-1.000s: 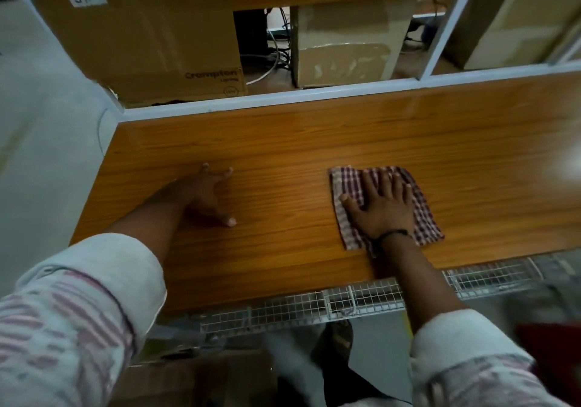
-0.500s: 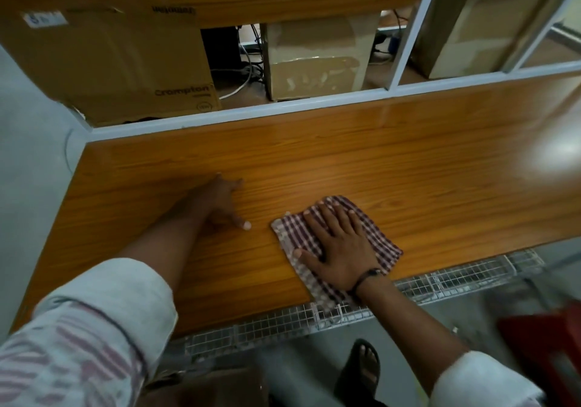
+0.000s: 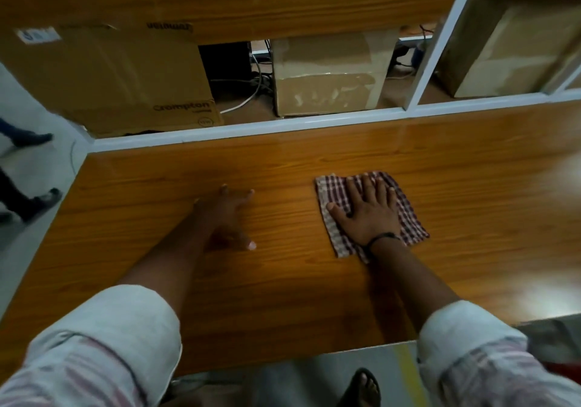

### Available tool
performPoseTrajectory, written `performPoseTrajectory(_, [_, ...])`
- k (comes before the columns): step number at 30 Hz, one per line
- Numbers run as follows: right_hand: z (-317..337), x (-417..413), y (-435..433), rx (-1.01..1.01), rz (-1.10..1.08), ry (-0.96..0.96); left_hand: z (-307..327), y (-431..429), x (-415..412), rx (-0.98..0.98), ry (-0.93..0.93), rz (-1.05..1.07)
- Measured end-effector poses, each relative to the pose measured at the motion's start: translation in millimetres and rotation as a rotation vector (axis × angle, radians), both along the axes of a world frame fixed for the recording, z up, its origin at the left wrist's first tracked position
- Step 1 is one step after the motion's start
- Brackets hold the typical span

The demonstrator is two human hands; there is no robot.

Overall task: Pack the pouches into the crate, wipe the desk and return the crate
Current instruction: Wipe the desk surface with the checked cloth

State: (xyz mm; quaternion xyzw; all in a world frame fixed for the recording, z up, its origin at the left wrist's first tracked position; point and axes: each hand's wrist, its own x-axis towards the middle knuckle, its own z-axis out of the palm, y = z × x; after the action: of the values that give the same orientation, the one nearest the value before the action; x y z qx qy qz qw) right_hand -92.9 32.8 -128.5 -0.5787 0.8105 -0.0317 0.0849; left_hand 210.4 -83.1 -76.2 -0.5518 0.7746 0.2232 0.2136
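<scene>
A checked maroon-and-white cloth (image 3: 412, 222) lies flat on the wooden desk (image 3: 314, 296), right of centre. My right hand (image 3: 369, 213) presses down on it with fingers spread, palm flat. My left hand (image 3: 228, 215) rests on the bare desk to the left of the cloth, fingers apart, holding nothing. No crate and no pouches are in view.
Behind the desk's white back rail (image 3: 251, 126) stand cardboard boxes: a large one (image 3: 125, 86) at left, a taped one (image 3: 327, 76) in the middle, another (image 3: 509, 48) at right, with cables between. Someone's legs (image 3: 19, 186) are on the floor at left. My sandalled foot (image 3: 361, 387) shows below the front edge.
My right hand has slid the cloth away from the front edge, toward the back and right. The left hand stays planted. The view has tilted down over the desk.
</scene>
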Motion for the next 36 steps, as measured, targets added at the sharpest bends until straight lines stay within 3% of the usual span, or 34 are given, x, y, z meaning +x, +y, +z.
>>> performPoseTrajectory(12, [2.7, 74.4, -197.6, -0.015, 0.416, -0.063, -3.0, -4.5, 2.1, 0.017, -0.03, -0.002])
performPoseTrajectory(20, [0.8, 34.1, -206.8, -0.087, 0.592, -0.039, -0.5, -11.5, 0.4, 0.074, -0.051, -0.017])
performPoseTrajectory(25, [-2.1, -78.8, -184.9, -0.136, 0.494, 0.012, 0.6, -9.6, -0.7, 0.068, -0.057, -0.017])
performPoseTrajectory(29, [-3.3, -152.2, -162.5, -0.098, 0.283, 0.047, -0.8, -11.2, 1.2, 0.084, -0.064, 0.013])
performPoseTrajectory(33, [1.9, -150.4, -156.0, -0.035, 0.087, 0.032, 0.4, -11.7, -0.1, 0.101, -0.072, 0.033])
performPoseTrajectory(36, [5.0, -103.6, -143.9, -0.005, 0.117, -0.001, 3.0, -12.7, -2.8, 0.112, -0.078, 0.042])
